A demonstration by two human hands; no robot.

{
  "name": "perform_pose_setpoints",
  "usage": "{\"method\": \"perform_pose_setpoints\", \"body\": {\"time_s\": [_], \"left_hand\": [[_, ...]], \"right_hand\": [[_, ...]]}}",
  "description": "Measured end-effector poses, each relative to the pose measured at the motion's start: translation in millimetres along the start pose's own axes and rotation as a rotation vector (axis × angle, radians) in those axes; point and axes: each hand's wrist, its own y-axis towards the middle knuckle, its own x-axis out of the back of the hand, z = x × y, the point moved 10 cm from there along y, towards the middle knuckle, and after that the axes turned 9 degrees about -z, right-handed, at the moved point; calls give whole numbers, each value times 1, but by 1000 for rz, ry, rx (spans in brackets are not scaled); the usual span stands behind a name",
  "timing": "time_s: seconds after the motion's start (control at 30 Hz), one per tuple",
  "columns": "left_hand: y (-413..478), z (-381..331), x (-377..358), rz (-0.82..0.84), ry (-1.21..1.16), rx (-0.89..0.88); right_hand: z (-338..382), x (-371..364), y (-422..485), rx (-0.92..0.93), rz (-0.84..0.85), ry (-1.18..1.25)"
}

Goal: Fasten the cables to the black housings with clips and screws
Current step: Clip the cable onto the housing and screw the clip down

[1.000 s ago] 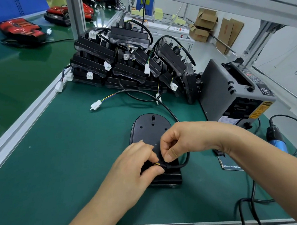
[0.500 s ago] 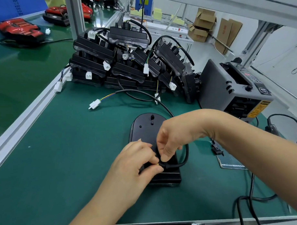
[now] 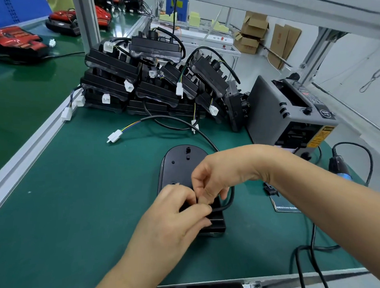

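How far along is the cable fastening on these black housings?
Seemingly done: the stacked housings behind, cables already attached. In hand: left hand and right hand pinch the black cable at the near end of the flat housing. Remaining: no screw visible there yet, and the electric screwdriver lies untouched at right.

We find one housing (image 3: 181, 163) flat on the mat (image 3: 79, 201) at centre. The left hand (image 3: 176, 215) and right hand (image 3: 216, 171) meet over its near end, where its cable (image 3: 230, 196) loops out toward three o'clock. Behind it, at twelve, sits the pile of housings (image 3: 118, 81); the dispenser (image 3: 269, 111) stands at two.
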Motion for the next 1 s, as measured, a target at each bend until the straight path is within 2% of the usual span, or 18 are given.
{"method": "perform_pose_setpoints", "body": {"time_s": [0.27,0.43,0.67,1.0], "left_hand": [[0,2,3,-74,-4,28],[-4,-8,8,-80,121,-103],[-5,-12,9,-93,147,-142],[-4,-11,11,-102,147,-104]], "right_hand": [[-2,-1,-3,32,-31,117],[-2,-1,-4,40,-45,133],[-9,2,-9,57,-105,251],[-9,0,-17,85,-247,226]]}}
